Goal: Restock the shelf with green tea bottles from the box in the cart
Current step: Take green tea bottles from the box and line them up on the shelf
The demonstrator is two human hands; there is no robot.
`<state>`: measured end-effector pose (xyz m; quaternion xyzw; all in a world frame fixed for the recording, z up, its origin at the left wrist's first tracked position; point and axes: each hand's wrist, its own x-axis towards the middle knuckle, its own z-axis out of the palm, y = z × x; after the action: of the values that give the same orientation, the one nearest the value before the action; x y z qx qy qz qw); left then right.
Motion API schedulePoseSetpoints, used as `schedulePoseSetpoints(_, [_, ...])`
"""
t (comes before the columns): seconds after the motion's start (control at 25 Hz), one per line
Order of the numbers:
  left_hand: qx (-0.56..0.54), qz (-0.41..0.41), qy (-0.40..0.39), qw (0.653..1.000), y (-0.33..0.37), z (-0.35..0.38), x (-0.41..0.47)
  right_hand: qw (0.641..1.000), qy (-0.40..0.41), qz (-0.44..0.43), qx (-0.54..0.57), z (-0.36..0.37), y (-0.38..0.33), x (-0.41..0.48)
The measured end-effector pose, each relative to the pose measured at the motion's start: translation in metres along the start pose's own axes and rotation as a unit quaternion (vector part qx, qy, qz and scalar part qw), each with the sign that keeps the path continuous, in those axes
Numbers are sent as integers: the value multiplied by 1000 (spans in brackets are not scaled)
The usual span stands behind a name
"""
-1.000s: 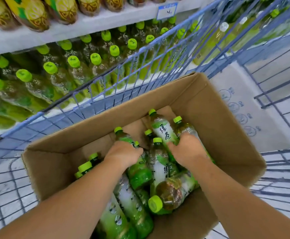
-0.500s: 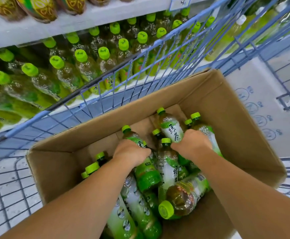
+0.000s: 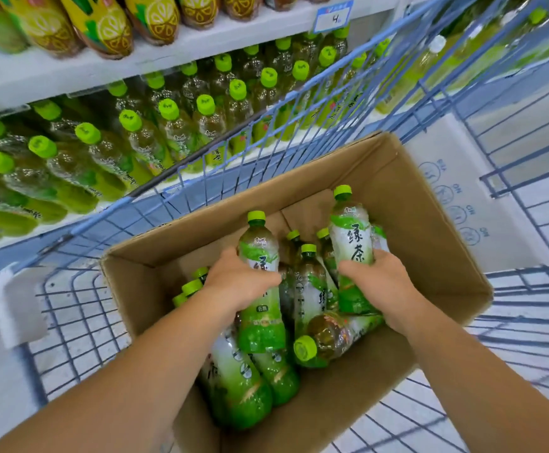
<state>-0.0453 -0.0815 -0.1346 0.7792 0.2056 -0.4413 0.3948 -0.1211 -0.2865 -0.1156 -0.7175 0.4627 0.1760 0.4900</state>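
An open cardboard box (image 3: 423,223) sits in a blue wire cart (image 3: 80,322) and holds several green tea bottles with lime caps. My left hand (image 3: 237,282) grips one green tea bottle (image 3: 260,250) around its middle, raised above the pile. My right hand (image 3: 377,282) grips a second green tea bottle (image 3: 351,237), also lifted upright. More bottles (image 3: 325,341) lie loose under my hands. Beyond the cart's rim, the shelf (image 3: 38,76) carries rows of the same green tea bottles (image 3: 129,148).
The cart's blue rim (image 3: 266,119) runs between the box and the shelf. An upper shelf carries yellow lemon-print bottles (image 3: 103,24) with a price tag (image 3: 332,19). A flat white carton (image 3: 456,191) lies in the cart right of the box.
Both hands have lifted their bottles up out of the pile, so more of each bottle shows. The view has tilted slightly toward the shelf.
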Motion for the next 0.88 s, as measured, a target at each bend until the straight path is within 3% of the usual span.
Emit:
schedulePoseSetpoints(0.28, [-123,93,-27,988,16,-69,-126,998,21,-36,56,-23,-53,-125])
schedulePoseSetpoints(0.56, [-94,227,-46,968,51,-151,-252,990,82,-99,49,-37,-116,-266])
schedulePoseSetpoints(0.88, [-150,343,-31,927,48,-240,-308,973,121,-172,92,-8,-174,-374])
